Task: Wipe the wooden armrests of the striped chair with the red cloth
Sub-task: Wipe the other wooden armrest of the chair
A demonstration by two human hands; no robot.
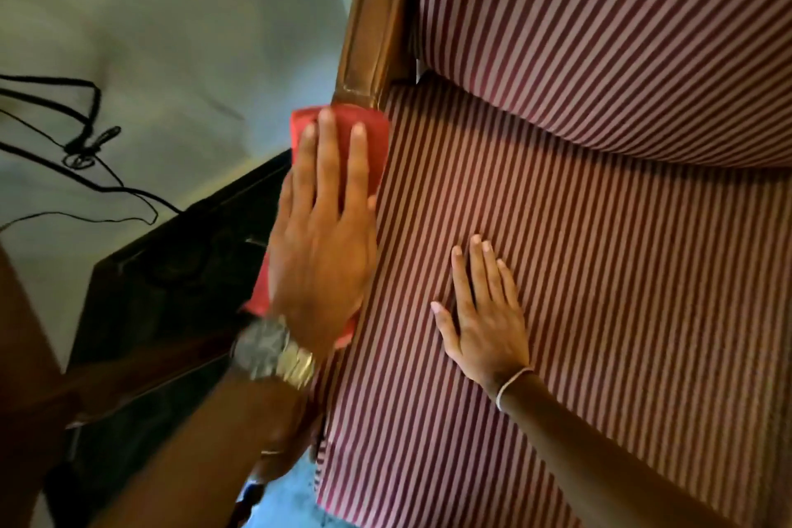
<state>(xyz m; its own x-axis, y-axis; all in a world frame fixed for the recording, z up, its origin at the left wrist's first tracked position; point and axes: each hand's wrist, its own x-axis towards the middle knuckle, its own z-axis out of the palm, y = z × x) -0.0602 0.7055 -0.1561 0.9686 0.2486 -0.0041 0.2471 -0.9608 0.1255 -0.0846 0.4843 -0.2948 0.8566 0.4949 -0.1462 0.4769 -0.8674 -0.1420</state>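
Striped seat [600, 270] bears flat right hand [484, 326]; flat left hand [321, 253] presses red cloth [377, 133], seemingly onto armrest [373, 34].

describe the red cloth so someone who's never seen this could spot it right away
Find the striped chair filling the right of the view, then the wooden armrest along its left edge. At the armrest's near end the red cloth lies under the flat left hand. It is plain solid red, unlike the chair's stripes beside it.

Black cables [85, 167] trail across a pale surface [180, 13] beside dark furniture [171, 283].
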